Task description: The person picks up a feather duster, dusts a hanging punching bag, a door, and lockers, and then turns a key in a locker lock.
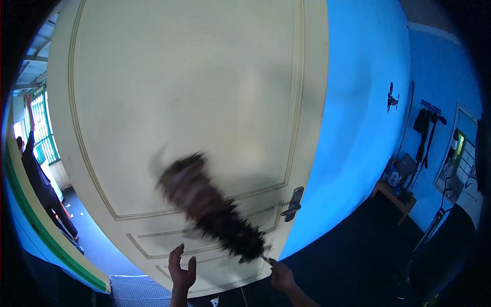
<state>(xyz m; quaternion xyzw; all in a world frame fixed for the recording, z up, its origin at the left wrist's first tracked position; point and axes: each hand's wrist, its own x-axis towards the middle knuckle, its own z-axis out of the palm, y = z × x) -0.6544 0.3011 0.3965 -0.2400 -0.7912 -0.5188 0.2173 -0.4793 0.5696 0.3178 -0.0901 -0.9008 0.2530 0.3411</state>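
A dark feather duster [230, 230] slants up and to the left across a cream panelled door [189, 92]. My right hand [284, 276] is closed round its thin handle, at the lower middle of the view. The feathers are smeared by motion and lie over the door's lower part; whether they touch it I cannot tell. My left hand [182, 268] is raised in front of the door's lower edge, its fingers apart and holding nothing. Right of the duster is the black door handle [293, 203].
Through the doorway at left, a person [38, 179] in dark clothes stands with an arm raised by a barred window [47, 128]. At right are a blue wall [358, 102], a low wooden bench [396, 199], hanging dark items [425, 125] and a mirror [458, 148].
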